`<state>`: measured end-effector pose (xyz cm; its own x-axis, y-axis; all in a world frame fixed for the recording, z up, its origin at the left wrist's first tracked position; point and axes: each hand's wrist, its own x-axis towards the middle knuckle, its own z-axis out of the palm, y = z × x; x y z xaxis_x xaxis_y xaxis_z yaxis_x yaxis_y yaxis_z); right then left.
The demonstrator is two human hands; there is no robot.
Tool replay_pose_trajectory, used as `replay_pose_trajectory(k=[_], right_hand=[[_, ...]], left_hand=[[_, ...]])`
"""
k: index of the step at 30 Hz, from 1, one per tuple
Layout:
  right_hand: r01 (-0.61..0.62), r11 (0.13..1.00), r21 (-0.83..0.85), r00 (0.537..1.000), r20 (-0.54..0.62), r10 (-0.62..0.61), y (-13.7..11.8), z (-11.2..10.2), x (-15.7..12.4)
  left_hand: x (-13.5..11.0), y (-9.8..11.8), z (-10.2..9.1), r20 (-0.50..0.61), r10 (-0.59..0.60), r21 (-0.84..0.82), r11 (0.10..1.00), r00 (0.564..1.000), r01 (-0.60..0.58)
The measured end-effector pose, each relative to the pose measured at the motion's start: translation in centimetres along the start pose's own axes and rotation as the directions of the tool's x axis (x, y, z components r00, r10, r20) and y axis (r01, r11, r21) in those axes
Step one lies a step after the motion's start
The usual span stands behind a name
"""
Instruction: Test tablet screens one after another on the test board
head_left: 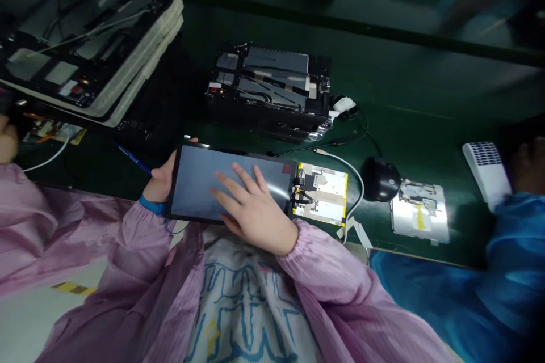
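Left hand [159,184] is clasping the dark flat glass tablet panel [198,178] by its left edge, right hand [251,207] lying open-palmed on top; prob. stiff, slick, fragile, so edges are the safest hold.

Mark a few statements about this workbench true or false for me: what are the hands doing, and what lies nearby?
1. The right hand lies flat on the tablet. True.
2. The left hand holds a pen. False: it grips the tablet's left edge; the pen lies apart from it.
3. A yellow board sits just right of the tablet. True.
4. The neighbour's sleeve is pink. False: it is blue.
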<state>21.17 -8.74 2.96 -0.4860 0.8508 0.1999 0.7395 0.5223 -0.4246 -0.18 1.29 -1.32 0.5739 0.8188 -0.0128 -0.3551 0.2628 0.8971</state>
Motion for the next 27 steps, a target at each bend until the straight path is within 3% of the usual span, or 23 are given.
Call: replay_pose_trajectory(k=[2,5,9,12,16,18,21,27], right_hand=[[-0.048,0.997,-0.057,0.999,-0.014,0.047,0.4,0.5,0.3],[-0.027,0.996,-0.089,0.998,-0.062,0.022,0.9,1.0,-0.6],[-0.007,0.999,0.040,0.989,-0.145,0.012,1.5,0.6,-3.5],[-0.072,0.979,0.190,0.960,-0.253,0.120,2.1,-0.4,-5.7],[-0.255,0.944,0.210,0.881,-0.352,0.316,3.2,-1.4,-7.4],[-0.320,0.926,0.199,0.865,-0.338,0.371,3.7,-1.6,-7.9],[-0.365,0.905,0.219,0.876,-0.247,0.414,4.3,-1.6,-8.3],[-0.350,0.895,0.276,0.908,-0.137,0.397,4.5,-1.2,-8.8]], left_hand=[[0.0,0.0,-0.2,-0.007,0.000,0.013,1.000,1.000,0.001],[0.0,-0.1,-0.6,0.008,-0.008,0.018,1.000,1.000,0.008],[0.1,-0.1,-1.0,0.018,-0.037,0.006,0.999,0.999,0.036],[0.1,-0.1,-1.1,0.025,-0.041,-0.013,0.999,0.999,0.041],[0.2,-0.2,-1.3,0.023,-0.043,-0.004,0.999,0.999,0.043],[0.2,-0.2,-1.4,0.018,-0.045,-0.007,0.999,0.999,0.045],[0.2,-0.1,-1.4,0.015,-0.063,-0.016,0.998,0.998,0.063],[0.2,-0.2,-1.4,0.030,-0.068,0.019,0.998,0.997,0.067]])
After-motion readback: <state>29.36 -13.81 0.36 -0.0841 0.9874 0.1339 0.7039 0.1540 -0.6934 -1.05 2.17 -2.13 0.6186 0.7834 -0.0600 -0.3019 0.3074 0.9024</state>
